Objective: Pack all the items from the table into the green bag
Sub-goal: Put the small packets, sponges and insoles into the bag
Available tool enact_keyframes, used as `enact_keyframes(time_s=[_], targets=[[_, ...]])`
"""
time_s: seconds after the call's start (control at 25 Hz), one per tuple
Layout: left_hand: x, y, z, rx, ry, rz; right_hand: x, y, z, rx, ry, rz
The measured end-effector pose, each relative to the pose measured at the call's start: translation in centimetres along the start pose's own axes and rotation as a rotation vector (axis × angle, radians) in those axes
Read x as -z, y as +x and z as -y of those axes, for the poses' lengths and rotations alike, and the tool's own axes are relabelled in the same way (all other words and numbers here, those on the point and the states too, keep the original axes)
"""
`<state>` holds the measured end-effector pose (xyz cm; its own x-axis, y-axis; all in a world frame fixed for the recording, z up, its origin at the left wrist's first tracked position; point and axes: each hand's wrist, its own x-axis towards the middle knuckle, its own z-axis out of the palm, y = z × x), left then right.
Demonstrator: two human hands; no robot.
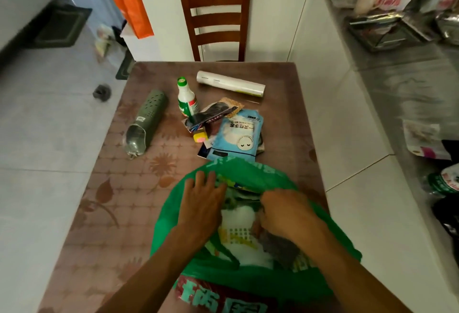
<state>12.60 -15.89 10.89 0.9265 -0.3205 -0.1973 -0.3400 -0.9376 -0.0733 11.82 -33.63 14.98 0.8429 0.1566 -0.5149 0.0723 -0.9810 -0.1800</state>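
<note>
Several items lie beyond both hands, farther up the table. Left hand rests flat on the green bag, fingers straight, at the mouth's left edge. Grey-green case lies ahead and left of it, long axis running away from it. Right hand is curled inside the mouth; what it grips cannot be told. Blue packet lies just ahead, between the hands, slightly nearer the left.

Green bag: thin glossy plastic film, creased. Table: smooth patterned covering with a soft sheen. Chair: dark varnished wood. Blue packet: shiny plastic. Grey-green perforated tube: matt plastic. White roll: smooth, slightly glossy wrap.
</note>
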Motion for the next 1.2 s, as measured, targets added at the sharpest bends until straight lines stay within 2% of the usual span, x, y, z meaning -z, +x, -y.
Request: enact_keyframes(time_s=[0.12,0.16,0.24,0.32,0.4,0.56,0.64,0.8,0.88,0.96,1.0,1.08,1.16,1.2], targets=[[0.4,1.0,4.1,0.021,0.013,0.046,2.9,5.8,1.8,0.008,0.39,-0.416],[0.1,1.3,5.3,0.018,0.0,0.095,3.7,8.8,2.2,-0.034,0.508,-0.463],[-0.1,1.5,7.3,0.0,-0.075,0.112,3.5,15.6,1.9,-0.227,0.689,-0.397],[-0.5,1.5,9.7,-0.039,-0.192,0.029,1.6,20.8,0.3,-0.501,0.932,-0.271],[-0.6,1.5,11.6,-0.072,-0.3,-0.025,-1.3,23.9,-1.2,-0.694,1.147,-0.181],[-0.4,1.5,12.4,-0.168,-0.453,-0.148,-3.9,27.0,-1.4,-0.764,1.014,-0.225],[-0.4,1.7,12.4,-0.156,-0.511,-0.189,-3.4,27.3,-1.1,-0.716,1.053,-0.259],[-0.9,1.8,12.6,-0.111,-0.574,-0.214,1.8,21.0,-0.5,-0.454,1.131,-0.505],[-0.5,1.7,12.0,-0.066,-0.746,-0.185,5.1,15.0,-0.1,-0.288,1.17,-0.703],[0.5,1.6,10.8,-0.054,-1.019,-0.133,7.4,9.0,-0.5,-0.086,1.356,-0.814],[0.2,1.7,10.4,-0.065,-1.104,-0.124,8.2,6.3,-0.8,0.046,1.444,-0.785],[0.0,1.9,10.2,-0.102,-1.116,-0.096,7.8,2.6,-1.5,0.26,1.459,-0.568],[0.3,2.2,11.0,-0.115,-1.06,-0.118,5.5,1.9,-1.9,0.275,1.188,-0.242],[0.9,2.1,11.3,-0.139,-1.077,-0.136,3.8,1.9,-2.0,0.274,0.932,-0.064]])
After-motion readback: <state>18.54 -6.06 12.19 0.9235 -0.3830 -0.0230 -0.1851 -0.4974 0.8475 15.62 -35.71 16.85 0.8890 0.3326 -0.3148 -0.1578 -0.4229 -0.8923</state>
